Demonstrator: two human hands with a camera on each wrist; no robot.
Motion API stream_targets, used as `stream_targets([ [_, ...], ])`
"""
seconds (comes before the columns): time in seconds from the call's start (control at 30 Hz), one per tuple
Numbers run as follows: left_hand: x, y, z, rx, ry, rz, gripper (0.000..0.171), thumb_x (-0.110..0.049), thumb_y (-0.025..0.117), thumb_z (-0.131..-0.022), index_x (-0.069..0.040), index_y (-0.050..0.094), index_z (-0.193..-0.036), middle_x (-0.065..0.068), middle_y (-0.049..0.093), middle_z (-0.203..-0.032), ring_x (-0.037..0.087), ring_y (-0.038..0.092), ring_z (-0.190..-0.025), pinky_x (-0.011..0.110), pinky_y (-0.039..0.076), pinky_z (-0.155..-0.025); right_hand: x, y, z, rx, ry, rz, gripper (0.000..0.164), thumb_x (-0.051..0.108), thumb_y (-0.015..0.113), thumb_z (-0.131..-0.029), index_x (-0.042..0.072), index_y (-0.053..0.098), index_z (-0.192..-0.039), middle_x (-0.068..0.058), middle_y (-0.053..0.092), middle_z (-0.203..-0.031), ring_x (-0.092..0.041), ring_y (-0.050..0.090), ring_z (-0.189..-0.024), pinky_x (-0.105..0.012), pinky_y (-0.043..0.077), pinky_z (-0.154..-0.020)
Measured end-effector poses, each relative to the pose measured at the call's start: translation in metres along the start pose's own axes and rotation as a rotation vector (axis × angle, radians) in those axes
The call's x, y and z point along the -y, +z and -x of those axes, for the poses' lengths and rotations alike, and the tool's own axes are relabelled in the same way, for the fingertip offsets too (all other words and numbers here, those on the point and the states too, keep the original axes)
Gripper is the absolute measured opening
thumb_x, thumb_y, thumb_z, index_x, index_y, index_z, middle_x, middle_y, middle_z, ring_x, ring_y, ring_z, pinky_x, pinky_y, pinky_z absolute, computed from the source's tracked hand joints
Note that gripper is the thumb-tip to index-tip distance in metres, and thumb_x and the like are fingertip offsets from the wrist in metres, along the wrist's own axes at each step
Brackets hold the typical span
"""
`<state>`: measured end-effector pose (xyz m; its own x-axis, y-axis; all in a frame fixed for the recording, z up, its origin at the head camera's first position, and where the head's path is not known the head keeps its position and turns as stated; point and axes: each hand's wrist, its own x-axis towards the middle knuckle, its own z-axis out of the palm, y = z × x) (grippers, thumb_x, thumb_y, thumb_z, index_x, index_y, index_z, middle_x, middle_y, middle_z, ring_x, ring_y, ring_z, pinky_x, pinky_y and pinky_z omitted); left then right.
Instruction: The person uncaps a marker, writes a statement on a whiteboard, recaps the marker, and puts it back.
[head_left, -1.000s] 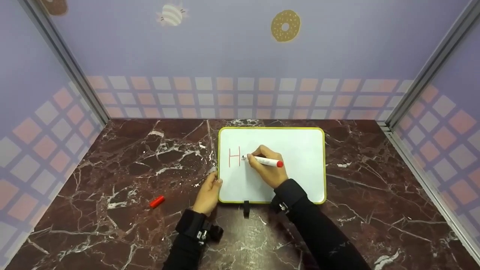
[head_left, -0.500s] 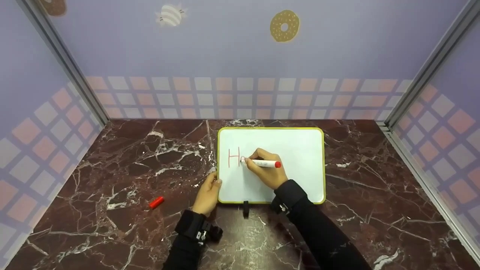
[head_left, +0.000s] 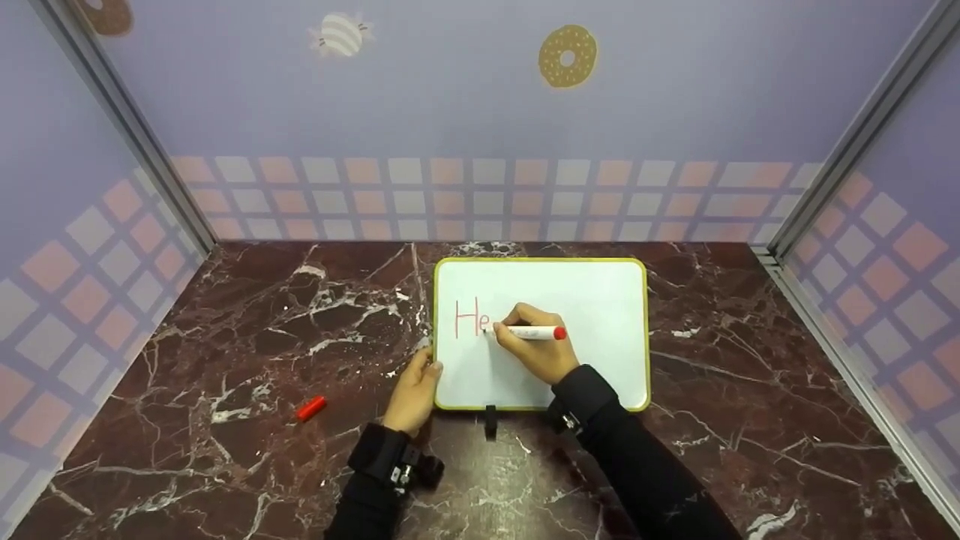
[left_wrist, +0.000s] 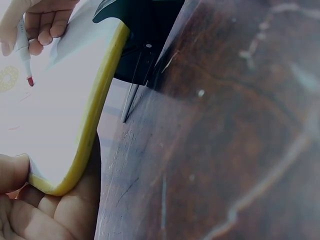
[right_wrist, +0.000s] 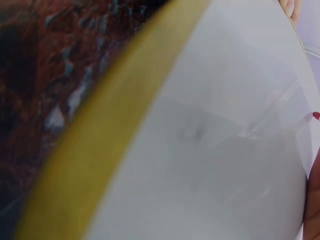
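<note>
Pinching the marker point(head_left: 536, 332) between thumb and fingers of the right hand point(head_left: 534, 351), closed firmly around the barrel with the tip at the second letter. Clasping the whiteboard point(head_left: 600, 300) by the lower part of its left edge with the left hand point(head_left: 411, 394), thumb on the face and fingers curled behind the yellow frame. Counting one whiteboard, one marker, one red cap point(head_left: 311, 409), and two red letters point(head_left: 466, 319), "He", at the board's left. Lying near the left hand on the marbled table point(head_left: 225, 465): the cap, well apart from the marker. Jutting from the board's lower edge: one black piece point(head_left: 490, 424). Blocking the middle of the board from above: the right hand.
</note>
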<state>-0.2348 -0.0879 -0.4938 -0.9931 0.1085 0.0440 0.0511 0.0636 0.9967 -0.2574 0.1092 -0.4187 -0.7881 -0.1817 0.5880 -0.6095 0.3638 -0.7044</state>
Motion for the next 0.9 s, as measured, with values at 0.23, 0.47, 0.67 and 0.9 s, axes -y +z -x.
stream_targets([
  [0.23,0.000,0.000,0.000,0.001,-0.002,0.002,0.036,-0.009,0.034,-0.099,0.005,0.035,-0.132,0.029,0.058,-0.110,0.026,0.061,-0.091,0.034,0.051,-0.078,0.000,-0.004,0.001,-0.016,0.010,-0.005,0.014,-0.005,0.065,-0.077,-0.001,0.057,-0.067,-0.009,0.059,-0.061,-0.006,0.041,-0.051,-0.017,0.031,-0.047],
  [0.47,-0.001,0.000,0.001,-0.012,-0.003,-0.018,0.037,-0.010,0.035,-0.099,0.005,0.035,-0.133,0.029,0.057,-0.111,0.028,0.061,-0.093,0.037,0.051,-0.080,-0.002,-0.007,0.000,-0.024,0.030,0.002,0.014,-0.004,0.066,-0.077,-0.001,0.056,-0.067,-0.007,0.057,-0.059,-0.006,0.042,-0.051,-0.018,0.032,-0.047],
  [0.67,-0.001,0.000,0.001,-0.027,-0.015,-0.050,0.040,-0.012,0.036,-0.099,0.005,0.033,-0.135,0.030,0.056,-0.113,0.030,0.060,-0.096,0.039,0.050,-0.083,-0.005,-0.010,-0.003,-0.019,0.012,-0.059,0.014,-0.004,0.064,-0.078,-0.002,0.055,-0.068,-0.008,0.060,-0.061,-0.004,0.044,-0.052,-0.018,0.034,-0.047],
  [0.9,0.000,0.000,0.000,-0.023,-0.006,-0.046,0.039,-0.011,0.035,-0.099,0.005,0.034,-0.134,0.031,0.055,-0.116,0.032,0.059,-0.099,0.040,0.049,-0.085,-0.007,-0.012,-0.018,-0.085,-0.001,-0.095,0.012,-0.003,0.064,-0.080,-0.003,0.055,-0.071,-0.010,0.059,-0.064,-0.005,0.046,-0.054,-0.018,0.037,-0.048],
])
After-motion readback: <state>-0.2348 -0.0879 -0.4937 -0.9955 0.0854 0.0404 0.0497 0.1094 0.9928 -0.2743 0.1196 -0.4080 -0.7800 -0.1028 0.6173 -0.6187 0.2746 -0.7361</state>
